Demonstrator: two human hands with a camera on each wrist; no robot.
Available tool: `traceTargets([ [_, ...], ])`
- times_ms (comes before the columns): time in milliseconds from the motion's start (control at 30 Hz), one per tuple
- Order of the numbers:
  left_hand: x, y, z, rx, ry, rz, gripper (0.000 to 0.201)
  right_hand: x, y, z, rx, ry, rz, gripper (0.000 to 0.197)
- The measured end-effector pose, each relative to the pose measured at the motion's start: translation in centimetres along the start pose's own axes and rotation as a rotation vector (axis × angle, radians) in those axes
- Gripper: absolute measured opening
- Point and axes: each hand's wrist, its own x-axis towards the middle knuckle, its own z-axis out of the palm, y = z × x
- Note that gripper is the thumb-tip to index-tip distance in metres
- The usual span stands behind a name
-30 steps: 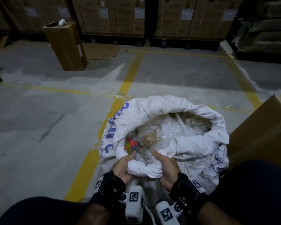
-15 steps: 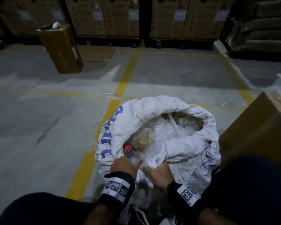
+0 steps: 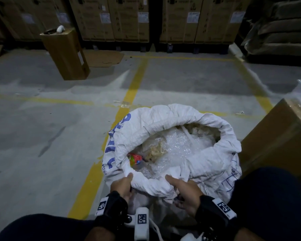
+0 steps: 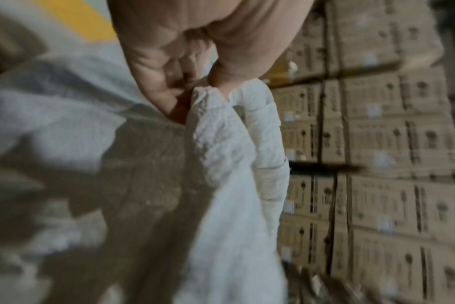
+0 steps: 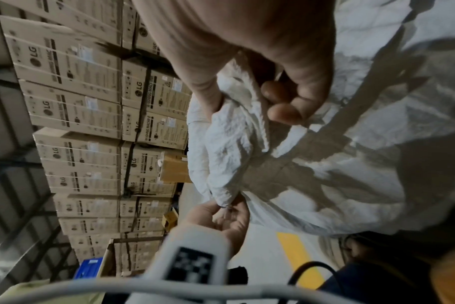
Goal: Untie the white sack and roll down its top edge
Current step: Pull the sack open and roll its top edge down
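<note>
The white sack (image 3: 165, 119) with blue lettering stands open on the floor between my knees, its top edge rolled into a thick rim. Bubble wrap (image 3: 179, 146) and a red and green wrapper (image 3: 135, 158) show inside. My left hand (image 3: 122, 186) grips the near rim at its left, thumb on top and fingers under the roll (image 4: 221, 115). My right hand (image 3: 182, 190) grips the near rim further right, thumb lying over the fold and fingers curled beneath the cloth (image 5: 237, 127). The sack's lower half is hidden behind my arms.
A large cardboard box (image 3: 278, 136) stands close on the right of the sack. A tall narrow box (image 3: 66, 54) stands at the far left. Stacked cartons (image 3: 129, 18) line the back wall. Yellow lines (image 3: 129, 94) cross the grey concrete floor.
Both hands have spread apart along the near rim and lifted the fold. The rolled near edge now lies as a thicker band between them. The head view has shifted slightly.
</note>
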Motion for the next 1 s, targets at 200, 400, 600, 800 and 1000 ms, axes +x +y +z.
traceTargets([
  [200,-0.4,0.3,0.3,-0.294,-0.082,-0.018,0.035,-0.9,-1.0,-0.8,-0.191,0.003,0.059,0.044],
  [400,-0.1,0.0,0.3,-0.171,-0.004,0.034,0.037,-4.2,-5.2,-3.0,-0.434,-0.093,-0.09,0.054],
  [600,-1.2,0.1,0.9,-0.226,-0.016,0.081,0.034,-1.6,-7.5,-2.5,-0.525,-0.032,0.084,0.077],
  [800,-1.0,-0.4,0.9,-0.224,0.043,0.132,0.026,1.8,-7.4,-0.2,-0.753,0.111,0.045,0.07],
  [1000,-0.9,-0.3,0.9,-0.057,0.026,0.102,0.026,4.2,-7.2,1.2,-0.954,0.179,-0.132,0.01],
])
